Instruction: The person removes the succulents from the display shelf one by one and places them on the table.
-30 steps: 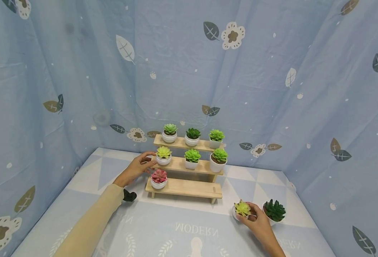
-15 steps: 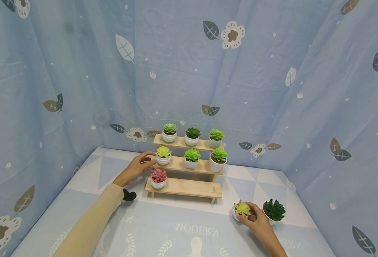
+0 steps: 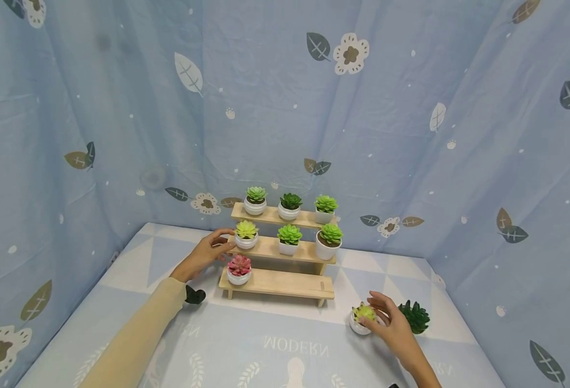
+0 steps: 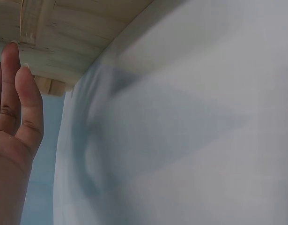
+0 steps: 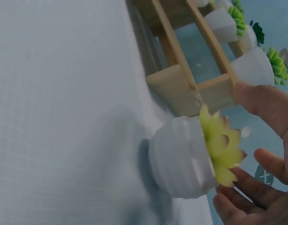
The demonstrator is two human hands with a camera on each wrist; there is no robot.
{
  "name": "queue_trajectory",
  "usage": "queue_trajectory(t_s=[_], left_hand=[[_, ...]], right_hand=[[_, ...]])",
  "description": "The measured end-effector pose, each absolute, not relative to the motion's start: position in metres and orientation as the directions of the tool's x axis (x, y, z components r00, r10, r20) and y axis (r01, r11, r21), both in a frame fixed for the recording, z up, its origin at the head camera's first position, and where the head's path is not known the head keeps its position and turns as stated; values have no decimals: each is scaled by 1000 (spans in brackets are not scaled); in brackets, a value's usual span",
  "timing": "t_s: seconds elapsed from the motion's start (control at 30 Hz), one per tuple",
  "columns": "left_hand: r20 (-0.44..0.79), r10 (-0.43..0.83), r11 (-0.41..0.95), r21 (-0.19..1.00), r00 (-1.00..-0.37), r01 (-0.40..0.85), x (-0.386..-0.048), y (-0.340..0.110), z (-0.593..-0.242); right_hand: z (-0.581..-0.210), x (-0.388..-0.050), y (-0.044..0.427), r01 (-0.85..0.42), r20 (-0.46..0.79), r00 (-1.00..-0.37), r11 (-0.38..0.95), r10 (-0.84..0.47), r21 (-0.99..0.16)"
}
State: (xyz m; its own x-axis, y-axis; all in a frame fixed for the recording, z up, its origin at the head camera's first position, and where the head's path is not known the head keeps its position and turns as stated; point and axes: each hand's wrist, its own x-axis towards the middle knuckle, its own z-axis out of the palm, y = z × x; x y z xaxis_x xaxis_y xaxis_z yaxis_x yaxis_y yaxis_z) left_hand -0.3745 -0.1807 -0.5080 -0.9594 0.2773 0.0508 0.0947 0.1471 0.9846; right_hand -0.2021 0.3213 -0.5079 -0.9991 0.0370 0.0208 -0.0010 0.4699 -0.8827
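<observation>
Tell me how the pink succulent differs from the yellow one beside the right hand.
The pink succulent stands on the bottom shelf; the yellow succulent is on the table, near the right hand. The pink succulent has rosy leaves; the yellow succulent has yellowish leaves with darker tips. Both sit in white pots.

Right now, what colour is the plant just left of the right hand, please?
Its leaves are mostly greenish yellow, clearest in the right wrist view.
</observation>
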Motion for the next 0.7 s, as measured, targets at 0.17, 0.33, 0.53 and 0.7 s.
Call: queue_trajectory(t_s=[0.17, 0.33, 0.53, 0.7], left_hand=[[56, 277, 149, 984, -959, 100, -375, -181, -508], [60, 275, 157, 982, -960, 107, -373, -181, -509], [59, 266, 168, 980, -962, 107, -373, -181, -511], [61, 274, 158, 981, -960, 108, -374, -180, -510]], right_hand=[[-498, -205, 320, -51, 66, -998, 468, 15, -882], [-490, -210, 316, -115, 127, -992, 492, -9, -863], [-481, -219, 307, -170, 169, -984, 502, -48, -848], [-475, -227, 297, -208, 202, -977, 505, -67, -838]])
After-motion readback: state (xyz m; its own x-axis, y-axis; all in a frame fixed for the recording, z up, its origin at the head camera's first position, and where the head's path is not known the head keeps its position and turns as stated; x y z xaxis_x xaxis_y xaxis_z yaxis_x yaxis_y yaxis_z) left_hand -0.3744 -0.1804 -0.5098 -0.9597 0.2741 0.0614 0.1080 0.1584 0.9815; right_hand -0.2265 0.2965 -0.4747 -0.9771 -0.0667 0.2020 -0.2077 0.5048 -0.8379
